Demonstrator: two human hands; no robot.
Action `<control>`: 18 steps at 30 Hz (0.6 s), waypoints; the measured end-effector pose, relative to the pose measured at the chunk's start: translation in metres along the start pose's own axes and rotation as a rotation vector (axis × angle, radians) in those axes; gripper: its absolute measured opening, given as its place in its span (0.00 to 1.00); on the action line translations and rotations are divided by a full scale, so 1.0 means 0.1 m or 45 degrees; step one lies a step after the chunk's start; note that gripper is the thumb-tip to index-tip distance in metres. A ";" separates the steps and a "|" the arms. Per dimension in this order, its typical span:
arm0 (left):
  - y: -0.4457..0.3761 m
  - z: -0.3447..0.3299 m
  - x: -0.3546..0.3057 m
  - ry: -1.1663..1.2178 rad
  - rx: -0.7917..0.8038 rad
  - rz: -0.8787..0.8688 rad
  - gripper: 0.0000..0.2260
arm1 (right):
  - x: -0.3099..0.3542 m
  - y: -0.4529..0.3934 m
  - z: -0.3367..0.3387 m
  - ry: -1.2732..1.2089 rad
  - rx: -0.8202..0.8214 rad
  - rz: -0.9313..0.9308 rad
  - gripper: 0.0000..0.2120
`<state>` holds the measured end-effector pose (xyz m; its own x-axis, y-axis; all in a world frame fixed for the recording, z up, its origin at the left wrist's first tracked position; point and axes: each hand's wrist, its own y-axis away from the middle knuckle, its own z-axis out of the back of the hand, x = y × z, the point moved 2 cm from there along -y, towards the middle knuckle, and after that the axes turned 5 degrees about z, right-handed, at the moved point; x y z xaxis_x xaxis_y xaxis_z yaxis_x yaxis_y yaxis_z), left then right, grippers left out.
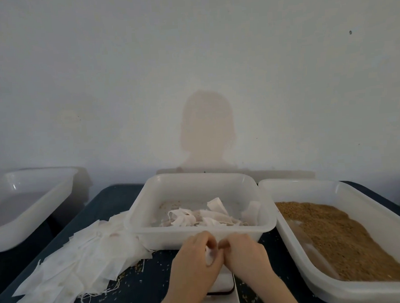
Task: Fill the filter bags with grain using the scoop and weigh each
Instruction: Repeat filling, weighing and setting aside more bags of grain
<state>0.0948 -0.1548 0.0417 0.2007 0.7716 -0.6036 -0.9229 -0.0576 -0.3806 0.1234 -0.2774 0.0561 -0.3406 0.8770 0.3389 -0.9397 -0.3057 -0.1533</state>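
Observation:
Both hands meet over the white scale (222,283) at the table's front edge. My left hand (194,261) grips a small white filter bag (210,255), of which only a corner shows between the fingers. My right hand (245,254) pinches at the same bag from the right, fingers curled. Brown grain (340,238) fills the white tub (301,260) on the right. A loose heap of flat white filter bags (84,259) lies on the table at the left. No scoop is visible.
A white tub (199,234) right behind my hands holds several crumpled filter bags (198,218). Another white tub (32,220) stands at the far left, off the dark blue table (137,288), which is strewn with stray grains. A plain wall rises behind.

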 end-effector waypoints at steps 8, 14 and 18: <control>-0.22 -0.04 0.13 -0.075 0.463 -0.140 0.34 | -0.14 0.03 0.30 -0.177 0.095 0.193 0.09; -0.25 -0.16 0.11 0.058 0.467 -0.055 0.10 | -0.41 0.08 0.52 -0.513 0.121 0.239 0.05; -0.24 -0.21 0.05 0.046 0.468 -0.067 0.13 | -0.94 0.09 0.84 -0.387 -0.248 0.034 0.05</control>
<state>0.1248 -0.1629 0.0331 0.2566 0.7443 -0.6166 -0.9660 0.2180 -0.1389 0.1446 -0.3939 0.1006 -0.3863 0.7104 0.5883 -0.9167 -0.2251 -0.3301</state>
